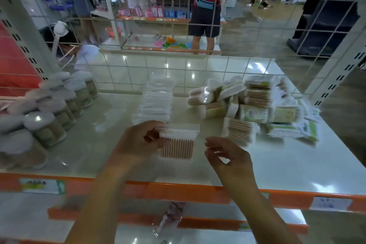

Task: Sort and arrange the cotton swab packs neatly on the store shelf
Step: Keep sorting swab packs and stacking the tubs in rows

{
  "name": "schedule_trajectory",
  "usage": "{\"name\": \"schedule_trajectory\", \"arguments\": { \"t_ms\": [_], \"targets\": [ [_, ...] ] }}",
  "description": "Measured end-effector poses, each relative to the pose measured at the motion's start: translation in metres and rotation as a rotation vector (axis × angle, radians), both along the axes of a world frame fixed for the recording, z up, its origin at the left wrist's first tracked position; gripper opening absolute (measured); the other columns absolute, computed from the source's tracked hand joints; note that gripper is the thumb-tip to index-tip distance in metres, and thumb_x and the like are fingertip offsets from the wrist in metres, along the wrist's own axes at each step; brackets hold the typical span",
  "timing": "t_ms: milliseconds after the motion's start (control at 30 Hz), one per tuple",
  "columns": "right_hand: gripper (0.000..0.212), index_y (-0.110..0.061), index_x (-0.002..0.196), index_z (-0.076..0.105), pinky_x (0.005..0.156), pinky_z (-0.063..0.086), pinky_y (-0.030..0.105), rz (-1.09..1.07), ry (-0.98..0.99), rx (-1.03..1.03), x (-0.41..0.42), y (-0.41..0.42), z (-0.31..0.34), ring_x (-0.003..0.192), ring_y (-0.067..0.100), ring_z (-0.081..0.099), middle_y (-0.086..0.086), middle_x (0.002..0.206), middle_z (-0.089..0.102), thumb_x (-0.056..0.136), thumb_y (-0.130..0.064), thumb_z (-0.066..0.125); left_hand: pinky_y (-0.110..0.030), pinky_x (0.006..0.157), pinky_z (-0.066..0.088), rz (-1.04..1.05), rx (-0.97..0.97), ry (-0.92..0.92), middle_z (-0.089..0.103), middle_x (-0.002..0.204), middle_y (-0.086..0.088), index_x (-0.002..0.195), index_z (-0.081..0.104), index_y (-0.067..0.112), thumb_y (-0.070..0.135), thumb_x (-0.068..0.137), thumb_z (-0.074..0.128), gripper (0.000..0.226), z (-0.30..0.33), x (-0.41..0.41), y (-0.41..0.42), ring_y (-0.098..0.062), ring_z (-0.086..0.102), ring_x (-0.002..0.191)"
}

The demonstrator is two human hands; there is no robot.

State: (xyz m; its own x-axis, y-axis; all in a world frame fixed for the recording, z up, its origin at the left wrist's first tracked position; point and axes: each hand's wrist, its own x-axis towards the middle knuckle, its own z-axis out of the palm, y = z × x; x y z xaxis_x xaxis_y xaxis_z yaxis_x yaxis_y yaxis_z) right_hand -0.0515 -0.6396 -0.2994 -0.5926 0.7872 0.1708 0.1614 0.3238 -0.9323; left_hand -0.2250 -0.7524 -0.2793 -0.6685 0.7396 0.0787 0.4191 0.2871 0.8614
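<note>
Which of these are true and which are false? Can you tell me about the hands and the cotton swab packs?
1. The left hand holds a swab pack. True.
2. The right hand grips a jar. False: it holds nothing, fingers curled beside the pack.
3. The jars stand on the left of the shelf. True.
4. The messy pile of packs lies on the right. True.
5. The clear stack sits in front of the hands. False: it stands behind them, in the middle of the shelf.
</note>
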Motion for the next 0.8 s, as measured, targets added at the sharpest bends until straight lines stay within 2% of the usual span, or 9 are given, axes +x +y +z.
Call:
{"name": "schedule_trajectory", "arguments": {
  "t_ms": [100, 200, 300, 433, 600, 700, 800],
  "targets": [
    [0.035, -0.036, 0.086, 0.063, 0.070, 0.044, 0.006, -0.017, -0.014, 0.056, -0.016, -0.012, -0.006, 0.084, 0.000, 0.060, -0.018, 0.083, 0.067, 0.081, -0.002, 0.066, -0.016, 0.070, 0.045, 0.050, -0.061, 0.100, 0.064, 0.078, 0.009, 0.103, 0.067, 0.019, 0.007, 0.073, 0.075, 0.032, -0.004, -0.017, -0.015, -0.008, 0.060, 0.072],
    [0.028, -0.029, 0.091, 0.066, 0.071, 0.044, 0.004, -0.026, -0.032, 0.097, -0.030, -0.023, -0.013, 0.083, -0.004, 0.059, -0.017, 0.086, 0.065, 0.081, -0.002, 0.066, -0.019, 0.073, 0.041, 0.089, -0.067, 0.173, 0.065, 0.084, 0.000, 0.108, 0.067, 0.012, 0.009, 0.075, 0.074, 0.034, -0.011, -0.032, -0.025, -0.014, 0.058, 0.073],
    [0.022, -0.020, 0.100, 0.068, 0.075, 0.041, 0.002, -0.025, -0.116, 0.188, -0.040, -0.032, -0.020, 0.082, -0.007, 0.058, -0.014, 0.089, 0.064, 0.083, -0.006, 0.064, -0.017, 0.073, 0.038, 0.096, -0.052, 0.255, 0.066, 0.089, -0.002, 0.108, 0.068, 0.013, 0.012, 0.077, 0.073, 0.032, -0.015, -0.039, -0.028, -0.012, 0.056, 0.073],
    [0.024, -0.016, 0.106, 0.068, 0.082, 0.044, 0.016, -0.038, -0.203, 0.329, -0.050, -0.042, -0.025, 0.086, 0.001, 0.055, -0.010, 0.097, 0.063, 0.084, -0.009, 0.064, -0.018, 0.073, 0.037, 0.043, -0.030, 0.393, 0.064, 0.097, -0.001, 0.110, 0.065, 0.011, 0.015, 0.082, 0.068, 0.029, -0.019, -0.039, -0.028, -0.011, 0.055, 0.077],
    [0.025, -0.015, 0.109, 0.067, 0.085, 0.047, 0.023, -0.052, -0.237, 0.322, -0.053, -0.049, -0.027, 0.090, 0.004, 0.056, -0.007, 0.100, 0.064, 0.085, -0.009, 0.063, -0.028, 0.072, 0.042, 0.024, -0.048, 0.490, 0.060, 0.093, -0.009, 0.099, 0.069, 0.008, 0.009, 0.074, 0.076, 0.027, -0.029, -0.049, -0.031, -0.027, 0.060, 0.082],
    [0.025, -0.017, 0.109, 0.066, 0.086, 0.046, 0.021, -0.066, -0.244, 0.287, -0.055, -0.051, -0.028, 0.091, 0.003, 0.055, -0.011, 0.098, 0.061, 0.085, -0.010, 0.063, -0.028, 0.074, 0.042, 0.042, -0.026, 0.486, 0.061, 0.099, -0.011, 0.098, 0.069, 0.007, 0.008, 0.071, 0.077, 0.027, -0.030, -0.049, -0.032, -0.030, 0.061, 0.088],
    [0.025, -0.018, 0.110, 0.066, 0.083, 0.045, 0.016, -0.065, -0.241, 0.241, -0.056, -0.053, -0.029, 0.089, 0.000, 0.055, -0.012, 0.098, 0.061, 0.086, -0.011, 0.062, -0.027, 0.080, 0.049, 0.087, -0.004, 0.331, 0.067, 0.104, -0.006, 0.109, 0.065, 0.012, 0.015, 0.081, 0.070, 0.029, -0.027, -0.043, -0.032, -0.023, 0.064, 0.093]
  ]
}}
